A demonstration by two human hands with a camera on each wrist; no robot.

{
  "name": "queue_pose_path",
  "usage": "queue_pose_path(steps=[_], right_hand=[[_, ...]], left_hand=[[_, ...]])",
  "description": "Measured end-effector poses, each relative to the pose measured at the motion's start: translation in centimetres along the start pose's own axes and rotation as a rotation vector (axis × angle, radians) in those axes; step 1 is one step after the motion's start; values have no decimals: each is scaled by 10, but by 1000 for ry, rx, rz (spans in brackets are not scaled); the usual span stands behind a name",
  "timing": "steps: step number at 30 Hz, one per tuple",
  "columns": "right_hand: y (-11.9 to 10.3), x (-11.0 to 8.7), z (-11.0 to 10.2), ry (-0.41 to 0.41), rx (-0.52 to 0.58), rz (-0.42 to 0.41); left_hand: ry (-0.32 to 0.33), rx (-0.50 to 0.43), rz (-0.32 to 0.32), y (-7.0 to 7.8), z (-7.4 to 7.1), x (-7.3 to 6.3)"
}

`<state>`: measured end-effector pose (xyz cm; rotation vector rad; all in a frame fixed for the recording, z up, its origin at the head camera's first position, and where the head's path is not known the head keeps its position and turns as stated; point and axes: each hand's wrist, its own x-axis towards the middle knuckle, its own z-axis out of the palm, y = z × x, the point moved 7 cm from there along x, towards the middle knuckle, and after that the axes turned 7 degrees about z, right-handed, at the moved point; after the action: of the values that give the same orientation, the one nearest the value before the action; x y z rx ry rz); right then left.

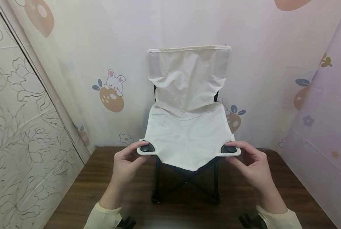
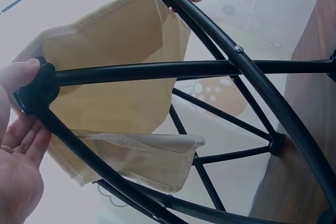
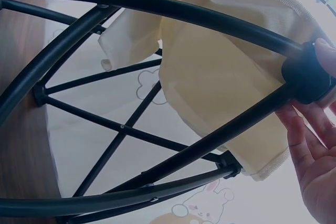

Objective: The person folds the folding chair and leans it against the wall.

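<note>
While pinching the left front corner patch (image 1: 147,148) of the folding chair (image 1: 186,133) with the left hand (image 1: 125,162), likewise gripping the right front corner patch (image 1: 229,149) with the right hand (image 1: 252,162), with thumb and fingers curled about each corner. Standing upright on the brown wooden surface (image 1: 101,190), on crossed black legs (image 1: 157,178), in front of the printed curtain (image 1: 73,95). Covered in cream cloth, fairly smooth over the seat and creased up the backrest (image 1: 186,76). Cannot tell whether pocketed over the frame at the pale grey upper corners (image 1: 155,65). Seen from beneath in the wrist views, with black hubs (image 2: 46,85) at the tube ends, touched at both corners.
</note>
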<state>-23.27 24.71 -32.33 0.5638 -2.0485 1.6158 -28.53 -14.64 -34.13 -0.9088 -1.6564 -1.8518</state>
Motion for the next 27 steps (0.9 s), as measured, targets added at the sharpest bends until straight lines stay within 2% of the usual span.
queue_pose_path(steps=[7,16,27], right_hand=[[1,2,1,-15,36,-42],[-2,3,3,-8,18,8],[0,4,4,-12,27,-9]], left_hand=[[-13,11,18,0,1,2],[-14,-6,31,-1,2,3],[-17,8,18,-1,2,5]])
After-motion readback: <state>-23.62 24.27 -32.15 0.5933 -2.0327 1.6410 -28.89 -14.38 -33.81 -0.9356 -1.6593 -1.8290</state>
